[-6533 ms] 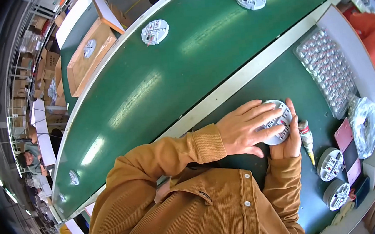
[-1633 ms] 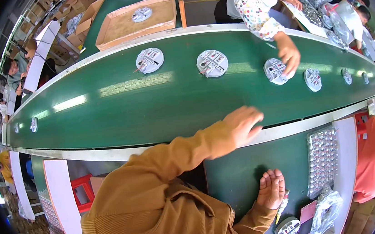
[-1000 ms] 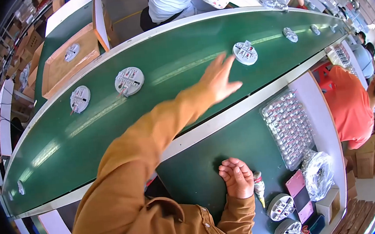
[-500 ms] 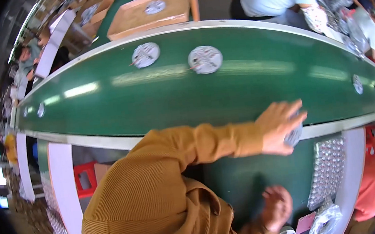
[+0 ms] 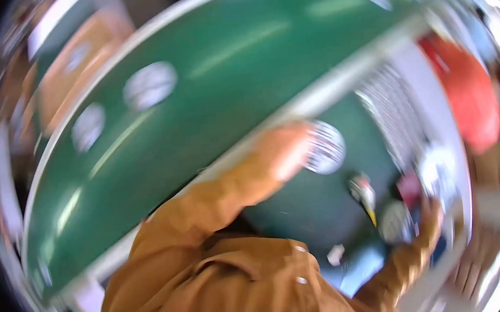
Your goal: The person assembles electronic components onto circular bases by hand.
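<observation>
My left hand (image 5: 293, 146) grips the edge of a round white disc (image 5: 326, 147) with dark marks on its face, over the green worktop (image 5: 292, 206). At the right, my right hand (image 5: 432, 215) reaches beside a clear plastic bag (image 5: 437, 173); its fingers are smeared by motion. Next to it lie another round disc (image 5: 395, 222) and a small dark red piece (image 5: 408, 189). A tool with a yellow tip (image 5: 364, 196), too blurred to name, rests between my hands.
A green conveyor belt (image 5: 214, 105) with a pale rim runs beyond the worktop, carrying round white discs (image 5: 150, 86). A silvery bumpy sheet (image 5: 393, 116) lies along the worktop's right side. Past a white divider sits a person in red (image 5: 466, 97). A cardboard tray (image 5: 79, 64) is at far left.
The view has swung to the right. My left hand has brought the disc from the belt's edge over the worktop. My right hand has reached out toward the plastic bag.
</observation>
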